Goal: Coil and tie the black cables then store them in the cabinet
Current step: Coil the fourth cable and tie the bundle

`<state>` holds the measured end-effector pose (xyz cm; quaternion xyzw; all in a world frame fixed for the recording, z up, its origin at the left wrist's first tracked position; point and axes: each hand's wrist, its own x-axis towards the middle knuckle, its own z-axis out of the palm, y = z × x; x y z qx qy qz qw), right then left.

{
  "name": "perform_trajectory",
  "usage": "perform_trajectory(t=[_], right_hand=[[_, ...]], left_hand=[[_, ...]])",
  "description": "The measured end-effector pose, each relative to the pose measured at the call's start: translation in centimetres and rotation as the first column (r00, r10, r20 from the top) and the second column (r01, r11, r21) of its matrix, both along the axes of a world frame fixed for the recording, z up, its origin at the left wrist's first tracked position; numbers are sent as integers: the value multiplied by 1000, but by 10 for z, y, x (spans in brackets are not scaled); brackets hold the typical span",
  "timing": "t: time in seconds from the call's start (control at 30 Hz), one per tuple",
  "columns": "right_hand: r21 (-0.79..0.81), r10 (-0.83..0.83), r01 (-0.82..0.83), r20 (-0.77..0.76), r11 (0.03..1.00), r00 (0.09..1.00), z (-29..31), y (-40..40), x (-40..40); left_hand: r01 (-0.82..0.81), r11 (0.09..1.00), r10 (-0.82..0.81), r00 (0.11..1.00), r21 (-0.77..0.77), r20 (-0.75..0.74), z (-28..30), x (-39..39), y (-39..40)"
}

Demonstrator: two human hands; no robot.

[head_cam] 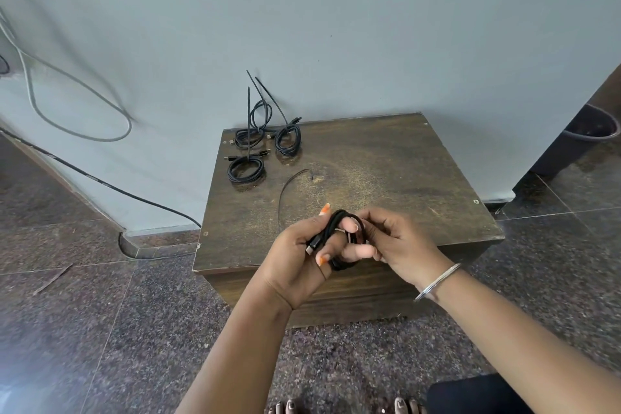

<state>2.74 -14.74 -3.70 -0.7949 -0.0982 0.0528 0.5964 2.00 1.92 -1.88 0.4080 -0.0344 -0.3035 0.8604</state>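
A low brown wooden cabinet (pixel 386 171) fills the middle of the frame against a grey wall. Above its near edge, the left hand (pixel 295 255) grips a coiled black cable (pixel 336 228), fingers curled round the loops, one plug end showing by the palm. The right hand (pixel 393 239), a silver bangle (pixel 437 282) on its wrist, pinches the same coil. At the cabinet's upper-left corner lie three tied black cable coils (pixel 262 151), their tie tails sticking up.

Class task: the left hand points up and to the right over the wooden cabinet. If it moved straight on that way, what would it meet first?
The left hand would almost at once meet the right hand, which grips the same coiled black cable; they seem already touching, though depth is unclear.
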Motion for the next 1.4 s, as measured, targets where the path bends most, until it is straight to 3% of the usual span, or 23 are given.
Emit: perform_trajectory(t=[0.2,0.37,0.47,0.63,0.8,0.97,1.13,1.3,1.4], right_hand=[[-192,188,-202,-86,961,978,0,6,-8],[-178,290,-318,-167,931,943,2,15,-14],[-213,290,-320,-161,923,944,5,13,-14],[-268,210,-221,-69,938,975,12,12,-20],[-288,104,-59,144,956,984,23,8,-20],[-260,57,21,292,965,955,30,6,-20],[-53,-134,158,315,986,940,29,0,-14],[33,-158,155,308,987,938,22,-2,-9],[75,-134,118,266,990,955,18,-1,-8]], left_hand=[[-249,952,233,967,-180,-104,1,4,4],[-305,944,297,952,-127,-81,-3,7,5],[-280,960,281,959,-15,45,-3,8,5],[-350,908,286,919,229,271,-2,7,4],[-361,785,129,890,504,437,-7,6,2],[-328,700,-73,851,635,520,-1,3,-1],[-176,766,-108,913,618,394,-2,0,-5],[-59,885,-81,957,461,277,-2,0,-7],[-1,956,-61,978,292,202,-5,-1,-9]])
